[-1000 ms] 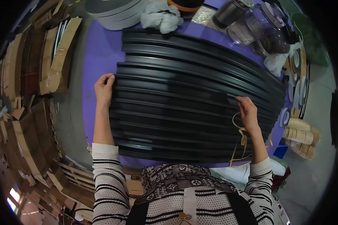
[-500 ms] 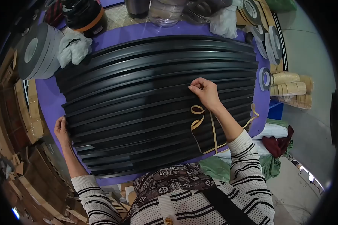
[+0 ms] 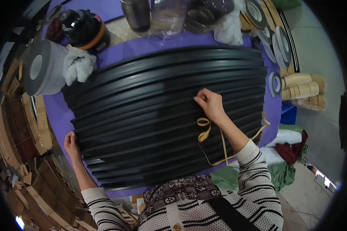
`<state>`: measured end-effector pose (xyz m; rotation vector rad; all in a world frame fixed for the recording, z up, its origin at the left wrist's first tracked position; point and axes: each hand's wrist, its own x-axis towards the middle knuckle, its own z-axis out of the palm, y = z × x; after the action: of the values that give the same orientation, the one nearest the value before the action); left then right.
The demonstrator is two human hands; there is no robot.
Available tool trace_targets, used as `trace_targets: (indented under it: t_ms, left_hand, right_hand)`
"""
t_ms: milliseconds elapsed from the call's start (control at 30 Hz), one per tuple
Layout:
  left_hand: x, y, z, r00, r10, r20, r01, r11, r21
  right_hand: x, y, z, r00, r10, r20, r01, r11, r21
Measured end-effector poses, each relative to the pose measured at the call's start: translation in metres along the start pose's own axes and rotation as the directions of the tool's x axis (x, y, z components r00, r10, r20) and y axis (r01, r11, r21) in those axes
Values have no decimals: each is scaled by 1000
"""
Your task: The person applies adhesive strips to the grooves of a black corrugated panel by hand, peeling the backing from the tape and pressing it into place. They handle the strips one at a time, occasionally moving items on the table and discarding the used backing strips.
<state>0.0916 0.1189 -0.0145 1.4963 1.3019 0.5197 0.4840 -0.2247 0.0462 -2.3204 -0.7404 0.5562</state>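
Long black ribbed strips (image 3: pixel 142 127) lie side by side across the purple table (image 3: pixel 54 111). At their left ends, my left hand (image 3: pixel 72 145) is closed, its fingertips pinching the edge of a strip. My right hand (image 3: pixel 211 106) is over the right half of the strips, thumb and index finger pressed together. Whatever is in that pinch is too small to make out. A curled, narrow yellowish ribbon (image 3: pixel 224 148) lies below my right hand, passing under the wrist and on to the strips' right ends.
Rolls of grey tape stand at the left (image 3: pixel 42 69) and right (image 3: pixel 282 46), with a single tape roll (image 3: pixel 275 84) at the table's right edge. A dark cup (image 3: pixel 137 15) and a black-orange container (image 3: pixel 83 29) are at the back. Cardboard (image 3: pixel 42 181) lies at the left.
The whole scene sits lower in the view, as the camera has tilted. Both hands keep nearly the same places on the strips. The ribbon's lower loop looks tighter.
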Motion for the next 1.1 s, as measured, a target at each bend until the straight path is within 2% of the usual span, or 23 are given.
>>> trace_targets:
  t_ms: [67,100,133,167,200,300,367,433,467,567,633,667,700,733,767,833,867,900,967,1000,1100]
  left_hand:
    - [-2,-2,2,996,45,-73,-43,999,31]
    - [2,-8,-1,998,27,-58,-23,997,78]
    - [-7,15,8,998,24,-58,-19,997,75]
    - [-3,6,6,999,37,-38,-35,998,51]
    - [-6,13,13,996,-1,-86,2,1000,5]
    - [-4,15,18,993,7,-118,-12,999,-37]
    - [-7,17,19,997,-19,-72,18,1000,-12]
    - [-10,20,19,997,35,-74,-37,999,-27]
    - [-12,19,18,992,21,-123,-25,999,-27]
    - [-12,22,17,994,59,-89,-58,998,19]
    - [-10,30,18,998,-27,-50,30,998,55]
    - [-11,33,22,1000,-20,-24,22,998,56]
    - [-13,37,29,969,185,-162,-111,917,382]
    - [-18,57,38,879,421,-225,-173,721,671]
    - [-27,77,57,830,523,-196,-220,630,745]
    - [-46,107,119,736,676,-42,-538,621,570]
    - [-62,121,155,714,696,82,-652,617,441]
    - [-75,124,194,646,747,155,-752,590,294]
    - [-101,129,253,608,726,321,-791,589,165]
    - [-107,133,274,604,713,356,-789,597,143]
    - [-119,137,312,557,734,390,-820,561,115]
  right_hand:
    - [1,-7,-4,998,37,51,-37,999,-8]
    - [2,-3,-2,1000,-5,28,5,999,-32]
    - [2,-5,-3,1000,3,29,-3,1000,0]
    - [2,-4,-3,999,9,34,-9,1000,1]
    - [1,-1,0,999,-38,-8,38,999,23]
    - [1,-7,-4,998,55,32,-55,998,15]
    - [2,-8,-6,998,44,37,-44,999,-6]
    - [3,0,-1,1000,0,29,0,1000,-14]
    - [5,-1,0,997,-36,65,37,999,-9]
    - [5,-1,-3,996,48,77,-47,999,-20]
    - [4,-3,-5,994,64,87,-63,998,-19]
    - [3,-5,-6,992,76,99,-75,997,-17]
    - [2,-8,-8,993,62,100,-60,998,-21]
    - [3,-7,-10,994,80,74,-79,997,-25]
    - [3,-7,-9,992,76,96,-72,996,-45]
    - [5,-3,-7,993,26,114,-19,998,-67]
    - [5,0,-6,994,-18,103,22,999,-41]
    - [8,9,-2,990,-88,111,98,991,-92]
    - [9,2,-11,984,14,179,-1,997,-72]
    - [11,-3,-19,970,87,229,-79,996,-43]
    - [15,5,-30,926,174,335,-184,983,-1]
